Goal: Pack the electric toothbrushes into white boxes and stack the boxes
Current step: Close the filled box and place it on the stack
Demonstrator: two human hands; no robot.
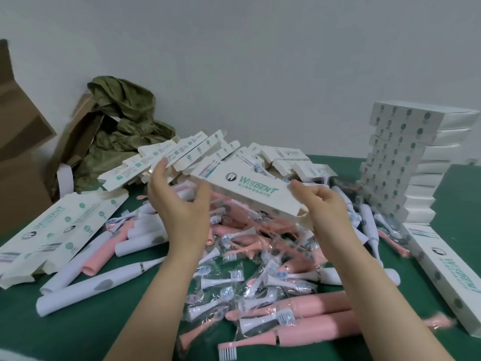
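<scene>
The green desk (39,334) carries everything. At 3 o'clock stands a stack of boxes (395,162), white and closed, so their contents are hidden. Pink and white toothbrushes (312,304), mixed with bagged brush heads, are heaped from the centre down to 6 o'clock. Flat boxes (52,230), unfolded and empty, lie at 9 o'clock. Above the heap is a printed box (250,188), white with teal lettering. The right hand (322,204) pinches its end at 2 o'clock. The left hand (179,204) is spread wide beside the other end, and I cannot tell whether it touches.
</scene>
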